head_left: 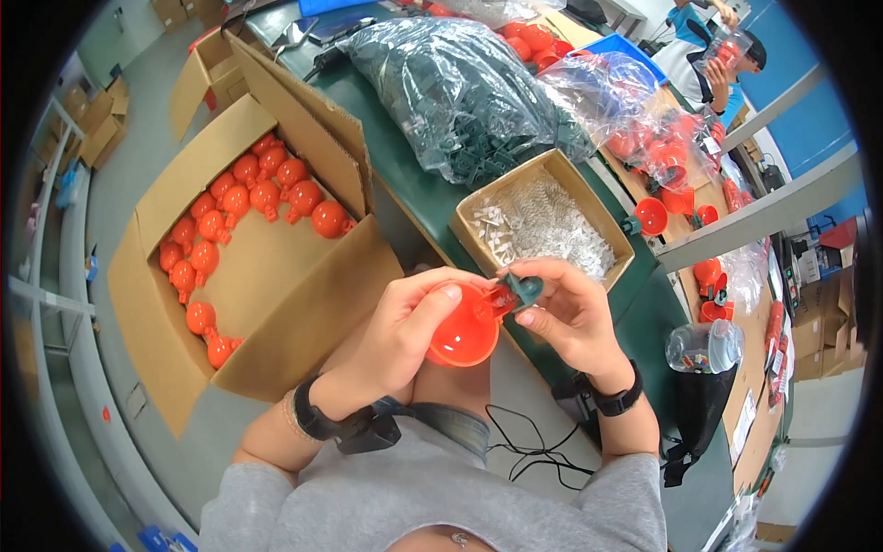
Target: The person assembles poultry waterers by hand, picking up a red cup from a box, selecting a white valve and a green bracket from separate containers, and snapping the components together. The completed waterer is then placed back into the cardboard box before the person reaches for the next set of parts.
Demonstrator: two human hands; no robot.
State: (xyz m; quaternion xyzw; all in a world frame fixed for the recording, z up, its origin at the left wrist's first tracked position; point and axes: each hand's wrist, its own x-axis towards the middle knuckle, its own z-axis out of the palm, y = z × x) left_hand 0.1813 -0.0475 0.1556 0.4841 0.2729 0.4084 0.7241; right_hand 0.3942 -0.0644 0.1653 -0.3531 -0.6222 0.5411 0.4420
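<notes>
My left hand [405,317] is closed round a glossy red bowl-shaped part [464,336] with a narrow neck, its open mouth tilted toward me. At the neck, my right hand [572,317] pinches a small dark green plastic piece [524,291] between thumb and fingers. The green piece meets the neck's end; whether it is locked on I cannot tell. Just beyond both hands, an open carton [471,241] holds many small white and clear plastic pieces [552,225]. Behind that carton lies a clear bag [432,69] full of dark green pieces.
To my left stands an open cardboard box [308,299] with several red round parts [265,195] along its inner sides. A clear jar [704,348] and black pouch [704,414] lie right on the green table [635,322]. Across it, a co-worker [717,55] handles red parts.
</notes>
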